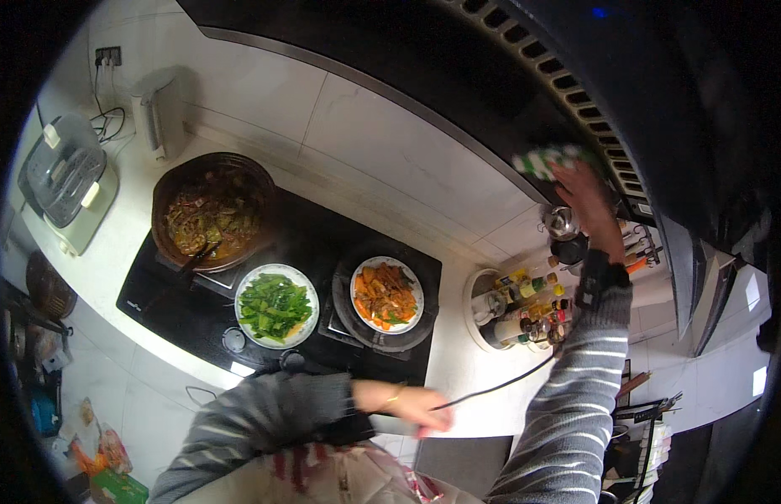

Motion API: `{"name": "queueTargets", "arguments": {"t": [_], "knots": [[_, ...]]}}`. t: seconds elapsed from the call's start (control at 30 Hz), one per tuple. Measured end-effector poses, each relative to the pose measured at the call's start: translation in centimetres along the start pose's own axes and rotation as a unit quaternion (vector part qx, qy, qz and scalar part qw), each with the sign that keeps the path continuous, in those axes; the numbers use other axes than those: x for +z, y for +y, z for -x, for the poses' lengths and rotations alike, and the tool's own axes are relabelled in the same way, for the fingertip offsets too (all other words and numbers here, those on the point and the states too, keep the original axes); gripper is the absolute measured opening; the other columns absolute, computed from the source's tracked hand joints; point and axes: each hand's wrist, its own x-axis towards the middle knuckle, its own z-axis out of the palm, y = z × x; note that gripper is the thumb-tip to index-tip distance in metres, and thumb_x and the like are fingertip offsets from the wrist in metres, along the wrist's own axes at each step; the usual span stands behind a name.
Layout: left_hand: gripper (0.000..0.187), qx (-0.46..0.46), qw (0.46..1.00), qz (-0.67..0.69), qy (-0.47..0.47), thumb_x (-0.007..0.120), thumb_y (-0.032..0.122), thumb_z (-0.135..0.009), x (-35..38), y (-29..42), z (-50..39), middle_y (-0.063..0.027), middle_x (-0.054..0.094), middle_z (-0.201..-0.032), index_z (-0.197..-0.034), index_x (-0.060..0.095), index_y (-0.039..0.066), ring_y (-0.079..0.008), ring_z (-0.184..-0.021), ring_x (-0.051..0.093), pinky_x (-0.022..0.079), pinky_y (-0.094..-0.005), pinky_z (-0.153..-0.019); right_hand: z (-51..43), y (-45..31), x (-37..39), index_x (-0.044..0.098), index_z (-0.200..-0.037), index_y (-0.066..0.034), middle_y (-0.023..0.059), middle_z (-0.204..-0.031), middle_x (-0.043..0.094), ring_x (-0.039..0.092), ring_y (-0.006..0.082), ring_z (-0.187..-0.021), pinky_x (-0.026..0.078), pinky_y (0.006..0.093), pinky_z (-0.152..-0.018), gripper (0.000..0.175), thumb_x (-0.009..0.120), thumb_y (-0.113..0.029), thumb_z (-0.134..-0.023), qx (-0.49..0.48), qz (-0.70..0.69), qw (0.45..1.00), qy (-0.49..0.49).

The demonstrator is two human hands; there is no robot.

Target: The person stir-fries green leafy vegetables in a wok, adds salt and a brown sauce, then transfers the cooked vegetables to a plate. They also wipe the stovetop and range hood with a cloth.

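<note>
My right hand (pixel 582 189) is raised at the dark range hood (pixel 453 69), pressing a blurred green-and-white cloth (pixel 548 160) against its surface. Low over the counter's front edge, my left hand (pixel 419 406) has a black cable (pixel 504 383) running from beside its fingers; whether it grips the cable cannot be told. On the black cooktop (pixel 302 220) stand a brown pot (pixel 214 211) of stew with a utensil in it, a plate of chopped greens (pixel 276 305) and a plate of orange vegetables with meat (pixel 386 295), the latter over the right burner.
A round tray (pixel 472 315) of bottles and jars stands right of the cooktop. Utensils (pixel 642 252) hang on the wall beyond. At the left are a lidded appliance (pixel 69 183) and a white upright container (pixel 159 120). Bags (pixel 104 447) lie at lower left.
</note>
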Motion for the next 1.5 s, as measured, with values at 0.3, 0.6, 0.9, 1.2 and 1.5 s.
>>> {"name": "queueTargets", "arguments": {"t": [0.3,0.6,0.9,1.2,1.5], "knots": [[0.029,-0.281,0.904,-0.039,0.320,0.044,0.027,-0.093,5.2,1.6,23.6,-0.0039,0.058,-0.077,-0.092,0.057,0.002,-0.0097,-0.070,0.050,0.041,-0.0243,-0.064,-4.6,3.5,4.1,0.046,-0.122,-0.0032,0.0183,-0.112,0.054,0.050,0.0260,-0.100,0.037,0.0373,-0.085,0.054,0.036,-0.045,-0.091,0.129,0.278,0.952,0.022],[0.018,0.091,0.863,0.125,0.482,0.042,0.018,-0.092,7.8,8.3,32.4,0.0036,0.043,-0.068,-0.081,0.051,0.005,-0.0053,-0.059,0.038,0.032,-0.0202,-0.055,-15.5,-32.9,29.7,0.045,-0.129,-0.0115,0.0199,-0.134,0.038,0.031,0.0324,-0.126,0.015,0.0443,-0.105,0.077,0.022,-0.068,-0.083,-0.136,-0.136,0.972,-0.136],[0.017,0.089,0.811,0.113,0.567,0.045,0.013,-0.091,9.4,4.9,39.6,-0.0018,0.055,-0.080,-0.085,0.057,0.002,-0.0098,-0.075,0.050,0.040,-0.0241,-0.068,-26.3,-46.9,43.7,0.042,-0.131,-0.0165,0.0148,-0.136,0.037,0.032,0.0269,-0.126,0.022,0.0471,-0.100,0.058,0.030,-0.053,-0.088,-0.072,-0.091,0.969,-0.217],[0.021,0.021,0.850,0.106,0.516,0.045,0.017,-0.092,8.6,6.2,38.1,-0.0045,0.059,-0.087,-0.089,0.059,0.001,-0.0129,-0.081,0.053,0.042,-0.0257,-0.073,-26.8,-36.0,41.7,0.044,-0.127,-0.0203,0.0008,-0.125,0.048,0.044,0.0142,-0.110,0.032,0.0305,-0.089,0.045,0.039,-0.042,-0.088,0.008,-0.184,0.955,-0.233],[0.019,0.003,0.895,0.072,0.440,0.043,0.017,-0.092,5.4,9.0,28.2,0.0023,0.048,-0.072,-0.086,0.054,0.004,-0.0055,-0.063,0.042,0.036,-0.0195,-0.059,-15.4,-20.0,26.7,0.053,-0.117,-0.0191,-0.0040,-0.113,0.053,0.047,0.0111,-0.098,0.034,0.0270,-0.082,0.040,0.043,-0.042,-0.086,-0.006,-0.142,0.975,-0.170]]}}
